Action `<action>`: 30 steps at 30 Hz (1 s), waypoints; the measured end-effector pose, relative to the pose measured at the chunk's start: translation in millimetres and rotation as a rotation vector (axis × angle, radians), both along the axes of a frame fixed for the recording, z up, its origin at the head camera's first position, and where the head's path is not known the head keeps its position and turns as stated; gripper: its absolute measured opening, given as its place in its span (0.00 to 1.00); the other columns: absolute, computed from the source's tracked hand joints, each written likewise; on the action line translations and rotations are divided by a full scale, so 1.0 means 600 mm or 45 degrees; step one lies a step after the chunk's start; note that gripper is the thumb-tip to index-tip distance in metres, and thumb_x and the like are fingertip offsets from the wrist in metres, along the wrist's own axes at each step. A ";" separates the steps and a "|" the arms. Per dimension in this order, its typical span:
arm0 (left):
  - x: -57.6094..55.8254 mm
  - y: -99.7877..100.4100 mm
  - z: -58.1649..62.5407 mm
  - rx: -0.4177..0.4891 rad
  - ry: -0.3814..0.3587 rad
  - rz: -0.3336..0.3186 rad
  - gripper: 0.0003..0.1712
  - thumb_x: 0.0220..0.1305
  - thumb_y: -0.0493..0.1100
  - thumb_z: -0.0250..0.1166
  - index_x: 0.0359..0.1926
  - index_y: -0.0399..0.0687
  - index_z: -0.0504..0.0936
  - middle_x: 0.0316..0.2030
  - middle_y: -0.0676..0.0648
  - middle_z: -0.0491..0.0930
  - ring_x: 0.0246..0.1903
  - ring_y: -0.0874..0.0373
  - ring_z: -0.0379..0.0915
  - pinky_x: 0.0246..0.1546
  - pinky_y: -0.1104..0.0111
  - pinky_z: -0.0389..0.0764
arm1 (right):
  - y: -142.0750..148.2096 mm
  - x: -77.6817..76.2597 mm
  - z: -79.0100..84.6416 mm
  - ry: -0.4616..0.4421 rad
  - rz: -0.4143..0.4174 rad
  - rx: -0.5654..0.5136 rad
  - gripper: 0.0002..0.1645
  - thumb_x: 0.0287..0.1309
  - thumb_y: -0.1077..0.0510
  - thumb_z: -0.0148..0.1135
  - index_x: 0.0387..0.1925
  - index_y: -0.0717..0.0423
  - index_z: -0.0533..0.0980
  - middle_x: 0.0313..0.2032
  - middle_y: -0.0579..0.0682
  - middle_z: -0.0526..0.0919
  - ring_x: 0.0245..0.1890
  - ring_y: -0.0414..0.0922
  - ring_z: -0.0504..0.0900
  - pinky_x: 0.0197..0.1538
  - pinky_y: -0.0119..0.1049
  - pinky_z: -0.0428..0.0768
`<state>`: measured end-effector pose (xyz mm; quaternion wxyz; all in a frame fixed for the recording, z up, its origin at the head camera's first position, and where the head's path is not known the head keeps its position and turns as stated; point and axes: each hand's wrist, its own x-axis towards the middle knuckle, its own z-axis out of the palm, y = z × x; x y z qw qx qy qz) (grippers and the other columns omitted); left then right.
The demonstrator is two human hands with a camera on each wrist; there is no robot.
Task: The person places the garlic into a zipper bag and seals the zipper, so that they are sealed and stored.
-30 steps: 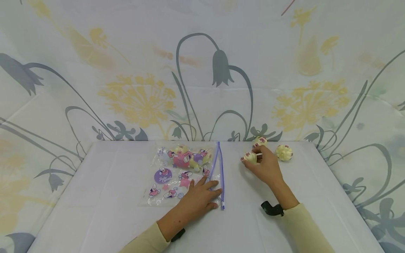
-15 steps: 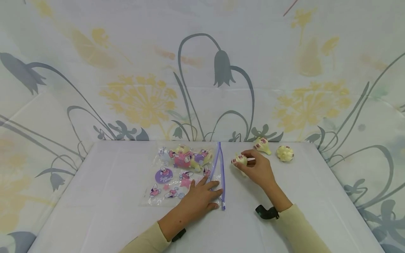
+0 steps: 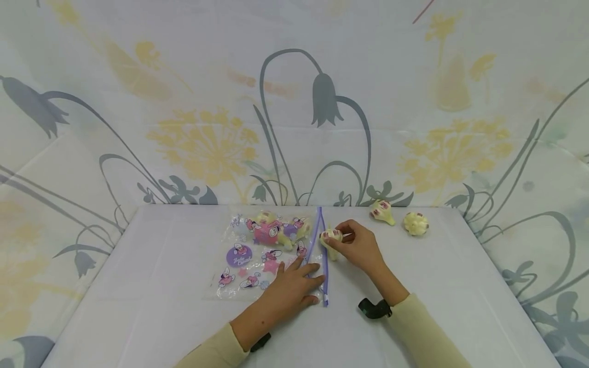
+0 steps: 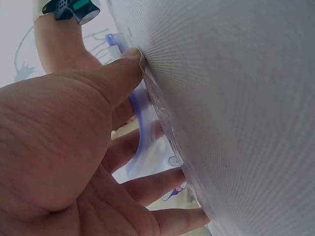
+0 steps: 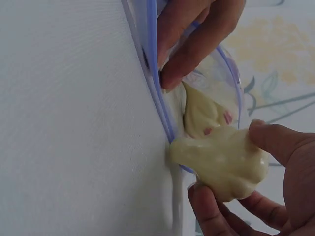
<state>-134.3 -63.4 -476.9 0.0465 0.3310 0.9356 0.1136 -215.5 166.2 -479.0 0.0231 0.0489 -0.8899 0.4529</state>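
A clear zip bag (image 3: 239, 255) with pink and purple cartoon prints lies on the table, its purple zip edge (image 3: 325, 278) to the right. My left hand (image 3: 292, 286) rests on it near the mouth with fingers spread; its fingertips (image 4: 194, 220) press the plastic down. The mouth gapes in the right wrist view. Cream garlic bulbs (image 3: 265, 219) with reddish patches show through the bag. At the mouth, my right hand (image 3: 359, 248) pinches another garlic bulb (image 5: 226, 162) between thumb and fingers, its stem end reaching the zip edge.
Two more garlic bulbs lie at the back right: one on its side (image 3: 381, 211), the other showing its rounded lobes (image 3: 416, 224). A flower-printed cloth (image 3: 294, 153) stands behind and at both sides of the white table (image 3: 161, 276).
My right hand has carried the garlic bulb left from beside the other two to the bag's mouth. The left hand has stayed in place on the bag.
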 end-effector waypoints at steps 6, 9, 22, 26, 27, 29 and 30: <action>-0.001 0.002 -0.001 -0.004 0.004 -0.008 0.29 0.71 0.56 0.70 0.71 0.63 0.81 0.74 0.51 0.73 0.77 0.37 0.62 0.65 0.31 0.72 | -0.010 -0.007 -0.003 -0.039 -0.007 -0.021 0.26 0.62 0.45 0.78 0.52 0.57 0.81 0.51 0.55 0.87 0.46 0.50 0.89 0.39 0.36 0.85; -0.002 0.002 -0.001 -0.005 0.014 -0.012 0.28 0.71 0.56 0.70 0.70 0.63 0.82 0.74 0.51 0.73 0.76 0.36 0.62 0.64 0.32 0.72 | -0.014 -0.008 -0.001 -0.051 0.007 -0.057 0.24 0.63 0.49 0.76 0.54 0.58 0.82 0.52 0.57 0.86 0.47 0.52 0.89 0.38 0.36 0.85; -0.001 0.005 0.000 -0.019 0.000 0.000 0.28 0.71 0.57 0.69 0.70 0.63 0.82 0.74 0.51 0.73 0.78 0.37 0.60 0.65 0.31 0.71 | -0.032 -0.008 -0.001 -0.003 0.015 -0.062 0.20 0.63 0.55 0.75 0.54 0.59 0.82 0.50 0.59 0.87 0.44 0.52 0.90 0.43 0.40 0.87; -0.001 0.005 0.000 -0.038 0.019 -0.004 0.28 0.71 0.57 0.69 0.70 0.63 0.82 0.73 0.51 0.73 0.78 0.36 0.60 0.63 0.31 0.73 | -0.038 -0.009 -0.001 0.020 0.024 -0.065 0.20 0.64 0.56 0.75 0.54 0.59 0.82 0.50 0.60 0.87 0.44 0.53 0.90 0.45 0.45 0.88; -0.001 0.005 0.000 -0.045 0.028 -0.005 0.28 0.71 0.58 0.69 0.70 0.63 0.82 0.73 0.51 0.73 0.78 0.36 0.60 0.63 0.31 0.73 | -0.040 -0.009 -0.001 0.020 0.027 -0.064 0.20 0.64 0.56 0.75 0.55 0.59 0.82 0.50 0.60 0.87 0.45 0.54 0.90 0.46 0.45 0.88; -0.001 0.005 -0.001 -0.056 0.048 -0.009 0.28 0.71 0.58 0.69 0.69 0.63 0.82 0.73 0.51 0.73 0.78 0.36 0.60 0.62 0.32 0.74 | -0.043 -0.009 0.000 0.025 0.033 -0.053 0.21 0.65 0.56 0.75 0.56 0.59 0.82 0.51 0.60 0.87 0.46 0.54 0.89 0.46 0.47 0.88; -0.001 0.005 -0.001 -0.059 0.054 -0.009 0.28 0.71 0.58 0.69 0.69 0.63 0.82 0.73 0.51 0.74 0.78 0.36 0.60 0.62 0.32 0.75 | -0.044 -0.009 0.000 0.026 0.036 -0.049 0.21 0.65 0.56 0.75 0.56 0.60 0.81 0.51 0.60 0.87 0.46 0.54 0.89 0.47 0.47 0.88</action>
